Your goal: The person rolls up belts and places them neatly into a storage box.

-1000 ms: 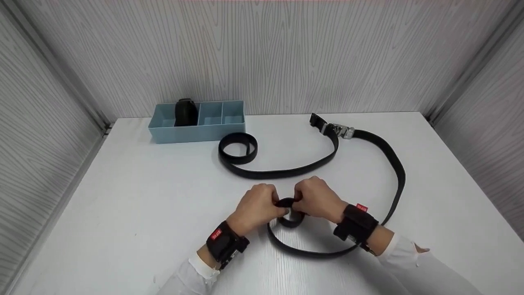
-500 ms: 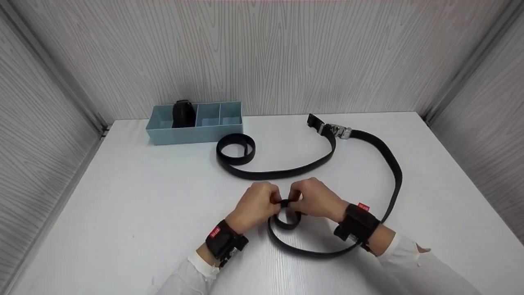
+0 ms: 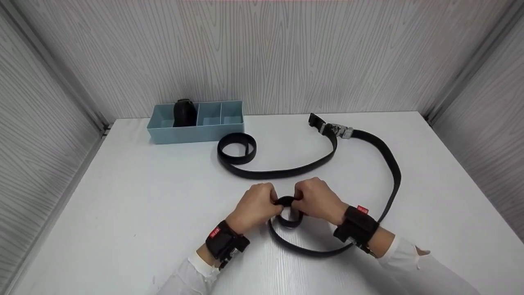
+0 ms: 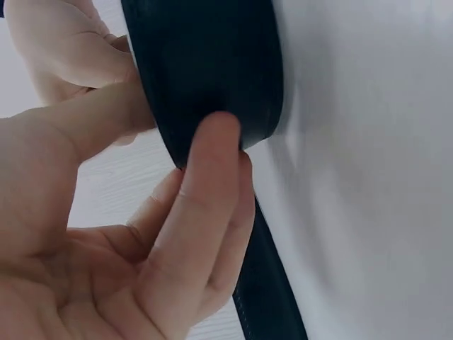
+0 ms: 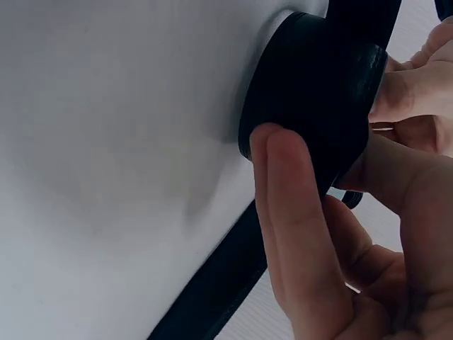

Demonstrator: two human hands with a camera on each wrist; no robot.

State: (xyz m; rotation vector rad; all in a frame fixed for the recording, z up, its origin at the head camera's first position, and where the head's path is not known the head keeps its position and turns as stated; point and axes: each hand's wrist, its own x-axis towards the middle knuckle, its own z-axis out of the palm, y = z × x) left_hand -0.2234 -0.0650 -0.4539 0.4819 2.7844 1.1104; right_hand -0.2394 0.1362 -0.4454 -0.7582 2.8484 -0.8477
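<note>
In the head view, both hands hold a small coil of black belt [image 3: 290, 223] near the table's front middle. My left hand [image 3: 256, 207] pinches its left side, thumb inside the loop and fingers outside, as the left wrist view shows of the coil [image 4: 205, 64]. Opposite it, my right hand [image 3: 319, 200] pinches the right side; in the right wrist view its fingers press the outer face of the coil [image 5: 304, 92]. From there the strap [image 3: 396, 172] curves right and back to silver buckle hardware [image 3: 340, 131].
Another black strap, rolled into a loop [image 3: 236, 159] at its left end, runs to the same metal hardware; whether it is a separate belt I cannot tell. A blue divided tray [image 3: 196, 134] stands at the back left with a black rounded item [image 3: 185, 113] inside.
The hands drew slightly together, then apart again around the coil. The strap's front curve has shifted slightly inward, and the coil stays in both hands.
</note>
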